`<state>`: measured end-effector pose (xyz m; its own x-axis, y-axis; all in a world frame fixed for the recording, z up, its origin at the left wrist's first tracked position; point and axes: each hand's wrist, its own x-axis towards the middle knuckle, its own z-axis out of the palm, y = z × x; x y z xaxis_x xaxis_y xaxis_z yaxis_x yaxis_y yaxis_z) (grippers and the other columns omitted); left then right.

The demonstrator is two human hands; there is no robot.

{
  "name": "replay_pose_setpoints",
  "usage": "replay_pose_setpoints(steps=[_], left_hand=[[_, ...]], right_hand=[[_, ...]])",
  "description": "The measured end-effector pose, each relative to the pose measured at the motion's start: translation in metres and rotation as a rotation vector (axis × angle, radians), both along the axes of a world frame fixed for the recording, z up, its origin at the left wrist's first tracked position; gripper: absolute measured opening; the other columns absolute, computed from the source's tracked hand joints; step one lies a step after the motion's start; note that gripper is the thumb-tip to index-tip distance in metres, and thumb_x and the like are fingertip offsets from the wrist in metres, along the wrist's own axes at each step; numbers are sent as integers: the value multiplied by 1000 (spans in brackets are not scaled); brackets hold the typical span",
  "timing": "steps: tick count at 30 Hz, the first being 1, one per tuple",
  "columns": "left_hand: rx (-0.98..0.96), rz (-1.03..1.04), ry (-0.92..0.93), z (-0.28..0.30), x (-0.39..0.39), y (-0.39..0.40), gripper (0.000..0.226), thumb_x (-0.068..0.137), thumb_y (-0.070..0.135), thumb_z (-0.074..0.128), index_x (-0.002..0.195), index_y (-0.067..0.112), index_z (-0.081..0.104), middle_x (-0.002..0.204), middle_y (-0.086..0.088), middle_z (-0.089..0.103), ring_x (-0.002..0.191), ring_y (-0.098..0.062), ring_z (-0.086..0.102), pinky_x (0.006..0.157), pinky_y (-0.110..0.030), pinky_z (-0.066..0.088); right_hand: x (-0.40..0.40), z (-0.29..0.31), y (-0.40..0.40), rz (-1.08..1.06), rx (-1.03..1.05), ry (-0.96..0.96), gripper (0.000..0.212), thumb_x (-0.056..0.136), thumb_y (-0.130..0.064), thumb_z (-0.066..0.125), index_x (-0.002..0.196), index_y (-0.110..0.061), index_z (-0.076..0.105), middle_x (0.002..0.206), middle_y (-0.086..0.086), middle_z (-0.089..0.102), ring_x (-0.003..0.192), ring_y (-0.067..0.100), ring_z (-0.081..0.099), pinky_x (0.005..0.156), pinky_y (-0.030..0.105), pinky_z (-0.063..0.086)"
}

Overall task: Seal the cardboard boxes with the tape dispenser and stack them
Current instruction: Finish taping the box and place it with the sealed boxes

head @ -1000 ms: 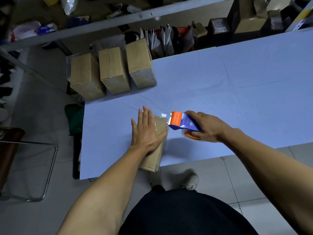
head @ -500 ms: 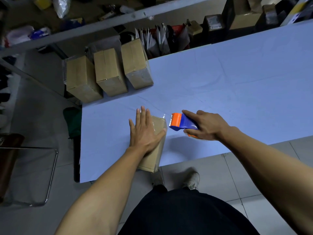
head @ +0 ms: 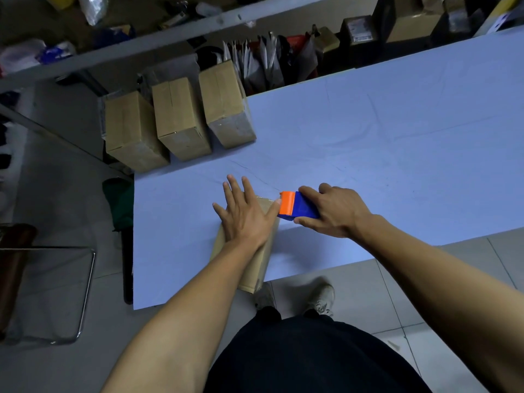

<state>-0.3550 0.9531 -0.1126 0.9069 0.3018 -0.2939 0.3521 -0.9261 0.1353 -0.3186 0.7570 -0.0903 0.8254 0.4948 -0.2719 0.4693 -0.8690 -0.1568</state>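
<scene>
A brown cardboard box point(head: 259, 262) lies near the front edge of the white table point(head: 368, 154). My left hand point(head: 246, 215) rests flat on the box's top, fingers spread, and covers most of it. My right hand point(head: 333, 212) grips a blue and orange tape dispenser point(head: 296, 207). The dispenser's orange end touches the box's far right corner, beside my left thumb. Three more brown boxes point(head: 181, 120) stand side by side at the table's far left corner.
Behind the table stand paper bags point(head: 261, 63) and more cartons point(head: 360, 32) under a grey shelf rail. A metal-framed chair point(head: 42, 282) is on the floor to the left. My feet point(head: 320, 299) are below the table's front edge.
The dispenser has moved left from beside the box to its far right corner. The loose clear tape end seen earlier no longer shows. My left hand stays flat on the box.
</scene>
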Motion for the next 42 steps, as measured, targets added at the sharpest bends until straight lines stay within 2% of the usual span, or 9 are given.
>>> replay_pose_setpoints(steps=[7, 12, 19, 26, 30, 34, 36, 39, 42], left_hand=[[33, 22, 8, 0, 4, -5, 94, 93, 72, 33, 159, 13, 1, 165, -16, -13, 154, -28, -7, 116, -59, 14], [50, 4, 9, 1, 2, -8, 91, 95, 70, 31, 159, 10, 5, 165, -17, -10, 153, -29, 1, 114, -55, 21], [20, -19, -2, -1, 0, -3, 82, 100, 63, 27, 159, 9, 7, 165, -18, -10, 153, -32, 0, 114, -58, 18], [30, -18, 3, -2, -1, -3, 83, 100, 65, 25, 159, 11, 6, 166, -17, -9, 153, -32, 0, 115, -57, 16], [35, -7, 7, -3, 2, -4, 83, 99, 65, 26, 159, 11, 6, 166, -17, -9, 153, -32, 0, 114, -58, 17], [52, -65, -6, -3, -5, -12, 81, 99, 61, 30, 159, 11, 7, 165, -18, -9, 153, -33, 1, 113, -57, 18], [24, 3, -11, -5, -1, -8, 80, 99, 62, 29, 159, 12, 9, 166, -16, -8, 153, -31, 3, 113, -57, 19], [12, 23, -22, -2, -3, -5, 79, 99, 62, 28, 159, 14, 10, 166, -16, -8, 153, -31, 3, 113, -57, 20], [-39, 32, -22, -2, -3, -4, 79, 99, 63, 29, 159, 15, 9, 166, -14, -9, 153, -29, 2, 114, -54, 19]], right_hand=[[-2, 7, 8, -46, -14, -18, 53, 88, -68, 48, 119, -24, 49, 83, 1, 48, 68, 27, 50, 55, 30, 29], [11, 20, 17, -45, -64, 28, 48, 83, -69, 52, 103, -26, 56, 83, 1, 55, 74, 27, 53, 57, 30, 29], [32, 36, 32, -34, -122, 185, 45, 79, -69, 57, 102, -30, 61, 80, -4, 56, 82, 24, 58, 64, 30, 36], [29, 47, 52, 21, -257, 29, 35, 78, -58, 61, 88, -25, 58, 71, -2, 50, 68, 22, 55, 56, 26, 30], [24, 51, 61, -12, -268, -70, 40, 85, -55, 54, 68, -20, 43, 66, -2, 44, 54, 17, 42, 55, 23, 26], [-3, 28, 69, -2, -262, -15, 9, 86, -33, 59, 85, -24, 58, 93, -2, 65, 88, 22, 66, 68, 26, 37], [-9, 16, 65, -70, -253, 57, 13, 87, -33, 59, 88, -22, 52, 94, -2, 64, 89, 23, 65, 67, 28, 35], [0, 6, 59, -140, -257, 15, 23, 87, -36, 61, 102, -18, 56, 78, 1, 44, 74, 25, 52, 65, 30, 33], [9, 0, 60, -191, -254, 24, 37, 87, -40, 62, 115, -18, 51, 89, 5, 44, 83, 29, 54, 71, 34, 31]])
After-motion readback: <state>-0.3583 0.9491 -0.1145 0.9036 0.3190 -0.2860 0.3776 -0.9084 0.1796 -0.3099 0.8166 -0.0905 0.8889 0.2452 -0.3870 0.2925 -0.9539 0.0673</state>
